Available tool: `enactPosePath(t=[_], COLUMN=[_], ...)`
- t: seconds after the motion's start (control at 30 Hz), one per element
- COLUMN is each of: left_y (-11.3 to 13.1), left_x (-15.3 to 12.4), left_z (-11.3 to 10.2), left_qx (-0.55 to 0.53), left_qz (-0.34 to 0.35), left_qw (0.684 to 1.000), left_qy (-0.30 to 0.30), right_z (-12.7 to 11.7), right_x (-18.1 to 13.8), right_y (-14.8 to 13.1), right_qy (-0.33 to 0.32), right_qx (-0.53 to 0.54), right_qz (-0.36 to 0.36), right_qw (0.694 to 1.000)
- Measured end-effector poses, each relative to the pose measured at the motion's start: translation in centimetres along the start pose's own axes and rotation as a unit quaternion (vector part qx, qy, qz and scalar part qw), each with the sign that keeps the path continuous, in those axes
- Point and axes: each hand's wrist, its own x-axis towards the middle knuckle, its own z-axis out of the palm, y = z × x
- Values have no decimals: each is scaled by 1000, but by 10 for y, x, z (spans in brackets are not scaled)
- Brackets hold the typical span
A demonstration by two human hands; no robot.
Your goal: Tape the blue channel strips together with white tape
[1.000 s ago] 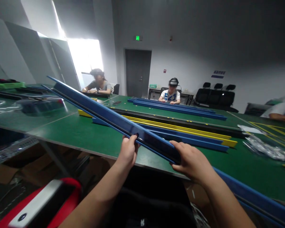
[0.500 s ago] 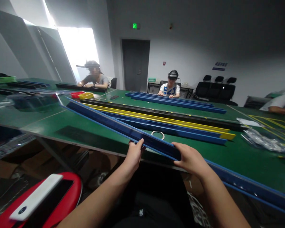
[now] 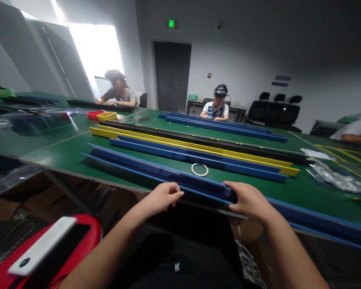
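The near blue channel (image 3: 198,185) slants along the near edge of the green table (image 3: 63,156), just in front of the white ring (image 3: 200,175). Right of the ring, the right hand (image 3: 249,198) is clamped across both channel edges; left of it, the left hand (image 3: 167,196) curls at the lower edge, gripping or not I can't tell. I'd call this step positioning the channel; the next move wants an even, supported hold. Beyond the ring lie a second blue channel (image 3: 198,157) and a yellow channel (image 3: 195,148)
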Motion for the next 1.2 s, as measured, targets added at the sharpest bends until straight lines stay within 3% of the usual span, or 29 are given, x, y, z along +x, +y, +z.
enactPosePath(t=[0.1, 0.2, 0.53, 0.77, 0.9, 1.03, 1.13, 1.2], left_y=[11, 14, 0, -1, 5, 21, 32, 33], left_x=[0, 9, 34, 39, 39, 43, 48, 50], left_z=[-13, -22, -15, -3, 12, 38, 51, 48], left_qx=[131, 260, 370, 369, 354, 348, 344, 343], left_qz=[158, 247, 218, 232, 228, 226, 237, 254], left_qw=[974, 925, 886, 883, 889, 893, 896, 896], left_qy=[96, 127, 175, 173, 180, 174, 149, 123], right_z=[5, 10, 16, 22, 34, 47, 48, 46], right_x=[0, 1, 1, 1, 11, 19, 13, 4], right_y=[2, 5, 17, 11, -26, -52, -43, -24], right_qy=[-4, -9, -52, -67, 12, 121, 150, 153], right_qx=[-2, -6, 3, 19, -16, -107, -136, -139], right_qz=[-2, -2, 26, 74, 119, 216, 231, 220], right_qw=[1000, 1000, 998, 995, 993, 963, 952, 953])
